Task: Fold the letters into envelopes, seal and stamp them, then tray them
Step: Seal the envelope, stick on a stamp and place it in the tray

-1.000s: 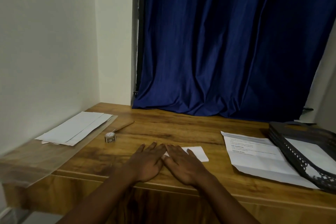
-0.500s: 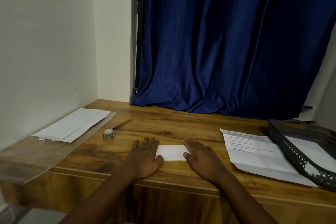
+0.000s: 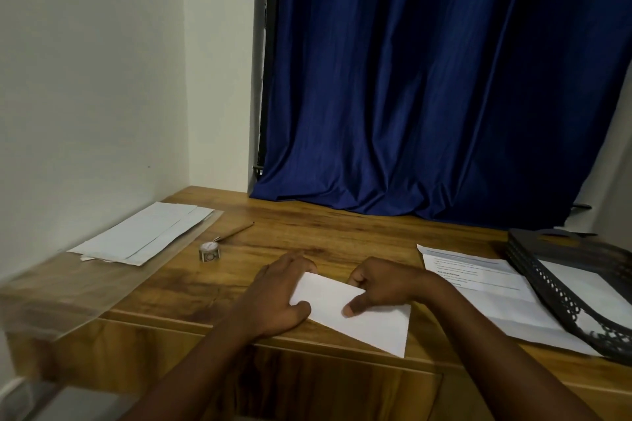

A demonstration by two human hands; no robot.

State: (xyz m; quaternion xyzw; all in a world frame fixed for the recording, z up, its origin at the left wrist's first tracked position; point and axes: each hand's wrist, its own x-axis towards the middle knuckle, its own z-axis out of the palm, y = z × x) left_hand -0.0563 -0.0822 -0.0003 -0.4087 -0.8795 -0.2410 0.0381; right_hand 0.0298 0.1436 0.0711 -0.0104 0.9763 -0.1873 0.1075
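Pinching folded letter [image 3: 355, 314]: left hand [image 3: 273, 297] and right hand [image 3: 383, 284] gripped its ends, fingers curled. Sheet overhung desk [image 3: 307, 232] edge; uneven pull might skew crease.

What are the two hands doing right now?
Left hand: closed on the folded letter, thumb on top.
Right hand: pinching the same letter, thumb on top.
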